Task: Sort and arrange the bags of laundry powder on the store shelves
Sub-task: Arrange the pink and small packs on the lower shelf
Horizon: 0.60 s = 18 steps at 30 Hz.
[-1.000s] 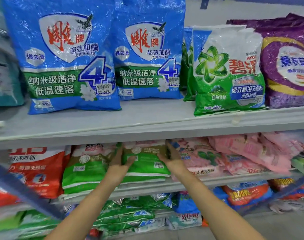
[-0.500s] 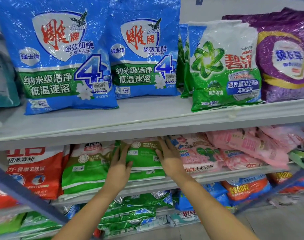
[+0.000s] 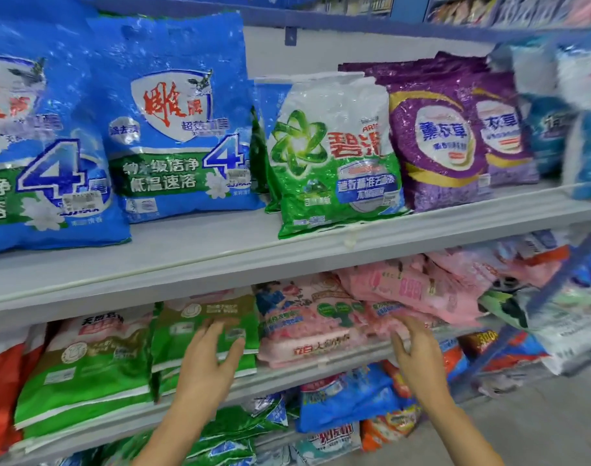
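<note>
**Middle shelf half sorted**

Touching the green bags [image 3: 200, 317] with a spread left hand [image 3: 206, 361]; reaching toward the pink bags [image 3: 321, 324] just right of them with a loose, empty right hand [image 3: 418, 354]. Seems partly done: stood upright along the upper shelf [image 3: 193, 250], stacked flat at left on the middle shelf [image 3: 287, 376], heaped untidily at right.

Head camera faces the shelves [image 3: 220, 257], seemingly close, tilted downward.

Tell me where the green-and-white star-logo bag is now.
In the head view, the green-and-white plastic bag stands centrally on the upper grey shelf, between a blue plastic bag and a purple plastic bag.
</note>
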Tool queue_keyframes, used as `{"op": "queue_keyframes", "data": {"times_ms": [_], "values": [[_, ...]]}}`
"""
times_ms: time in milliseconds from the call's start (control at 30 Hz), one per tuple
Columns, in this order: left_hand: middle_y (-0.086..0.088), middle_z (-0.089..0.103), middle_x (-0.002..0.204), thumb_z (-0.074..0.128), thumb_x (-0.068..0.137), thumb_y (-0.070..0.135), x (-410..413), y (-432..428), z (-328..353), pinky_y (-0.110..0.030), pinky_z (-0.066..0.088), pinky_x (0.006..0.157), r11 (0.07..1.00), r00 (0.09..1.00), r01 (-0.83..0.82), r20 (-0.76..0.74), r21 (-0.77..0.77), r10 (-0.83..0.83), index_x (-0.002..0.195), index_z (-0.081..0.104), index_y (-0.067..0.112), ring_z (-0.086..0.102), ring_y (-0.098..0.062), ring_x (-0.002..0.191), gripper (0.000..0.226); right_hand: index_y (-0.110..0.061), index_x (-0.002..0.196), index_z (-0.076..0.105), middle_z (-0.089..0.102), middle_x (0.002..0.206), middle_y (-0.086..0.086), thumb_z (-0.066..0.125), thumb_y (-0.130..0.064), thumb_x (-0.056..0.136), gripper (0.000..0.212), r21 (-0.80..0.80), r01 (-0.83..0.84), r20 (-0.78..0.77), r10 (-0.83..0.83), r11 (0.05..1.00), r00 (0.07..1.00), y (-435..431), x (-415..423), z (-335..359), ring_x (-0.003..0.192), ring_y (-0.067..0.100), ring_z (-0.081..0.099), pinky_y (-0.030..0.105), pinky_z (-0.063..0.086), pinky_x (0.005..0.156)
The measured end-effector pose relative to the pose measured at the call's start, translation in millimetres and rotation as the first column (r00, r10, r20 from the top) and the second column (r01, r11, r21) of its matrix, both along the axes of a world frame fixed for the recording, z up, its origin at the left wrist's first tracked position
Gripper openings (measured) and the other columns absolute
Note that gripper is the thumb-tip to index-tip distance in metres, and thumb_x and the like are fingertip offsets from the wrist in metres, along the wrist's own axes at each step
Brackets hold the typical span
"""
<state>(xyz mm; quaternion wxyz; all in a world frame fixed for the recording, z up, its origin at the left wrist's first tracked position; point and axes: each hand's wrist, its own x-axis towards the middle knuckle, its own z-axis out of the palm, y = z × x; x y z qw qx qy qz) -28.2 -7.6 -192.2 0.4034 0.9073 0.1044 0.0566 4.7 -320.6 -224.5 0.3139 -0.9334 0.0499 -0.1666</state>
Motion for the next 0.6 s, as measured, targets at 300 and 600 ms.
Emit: {"op": "queue_keyframes", "data": {"times_ms": [300,600], "values": [[0.001,0.066,0.101,0.066,0.088,0.015,56.4,-141.7,-11.5,-0.013,0.045,0.074,0.991,0.993,0.062,0.106,-0.117,-0.050,0.107,0.066,0.008,0.062,-0.012,0.090,0.020,0.007,0.098,0.066,0.064,0.101,0.027,0.084,-0.010,0.056,0.048,-0.455,-0.181,-0.138,0.131,0.872,0.982,-115.2,80.5,20.1,0.082,0.044,0.064,0.044,0.054,0.068],[0.003,0.068,0.098,0.069,0.086,0.016,58.2,-181.3,-20.7,-0.038,0.053,0.080,0.962,0.988,-0.135,0.040,-0.236,0.149,0.097,0.066,0.017,0.064,-0.016,0.090,0.011,-0.002,0.113,0.067,0.069,0.103,0.020,0.089,-0.051,0.033,0.097,-0.640,-0.418,-0.319,0.271,0.644,0.908,-91.1,126.3,10.4,0.085,0.034,0.069,0.053,0.053,0.075]]}}
